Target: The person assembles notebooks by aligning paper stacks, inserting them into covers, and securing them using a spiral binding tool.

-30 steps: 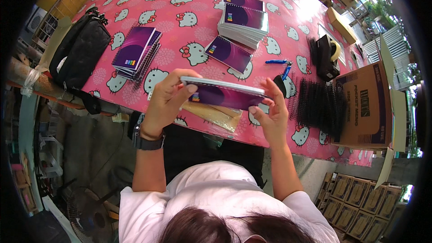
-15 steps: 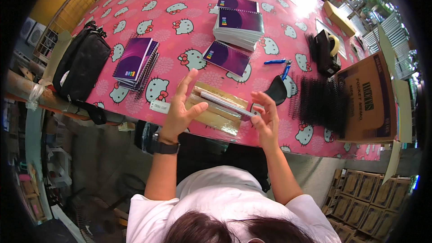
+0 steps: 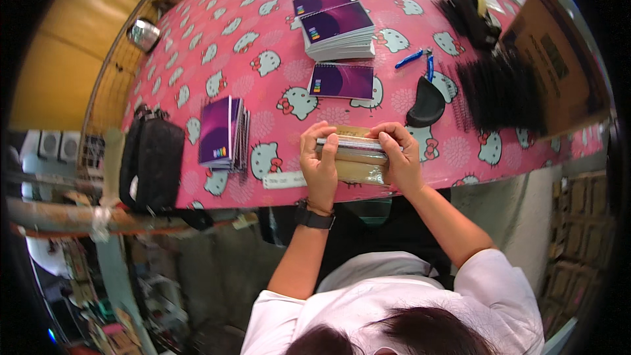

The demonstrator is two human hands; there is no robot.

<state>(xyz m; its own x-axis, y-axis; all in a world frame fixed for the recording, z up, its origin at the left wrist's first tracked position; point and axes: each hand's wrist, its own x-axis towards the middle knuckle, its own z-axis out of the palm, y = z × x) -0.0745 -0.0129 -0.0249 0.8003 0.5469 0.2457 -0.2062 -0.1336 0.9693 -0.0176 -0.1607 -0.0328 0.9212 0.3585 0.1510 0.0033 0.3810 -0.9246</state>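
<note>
My left hand [image 3: 319,163] and my right hand [image 3: 402,159] grip the two ends of a thin pad of pages [image 3: 358,147], standing edge-on, thumbs on the side facing me. Beneath it at the table's near edge lies a brown board [image 3: 363,172] covered in shiny clear tape. Just beyond my hands lies a purple-covered notebook [image 3: 342,81]. A thicker stack of purple notebooks [image 3: 338,31] sits behind it. Left of my left hand is another stack of purple notebooks [image 3: 218,133], with dark spiral wires along its side.
On the right are blue-handled cutters [image 3: 428,64], a black curved object [image 3: 426,102], a heap of black binding coils [image 3: 503,95], a tape dispenser [image 3: 478,18] and a cardboard box [image 3: 559,59]. A black bag [image 3: 158,158] lies at the left edge. A white strip [image 3: 284,180] lies near the front edge.
My hands have closed on the pad's two ends; before, the left was spread and the right lightly touched one end. The view has shifted and turned.
</note>
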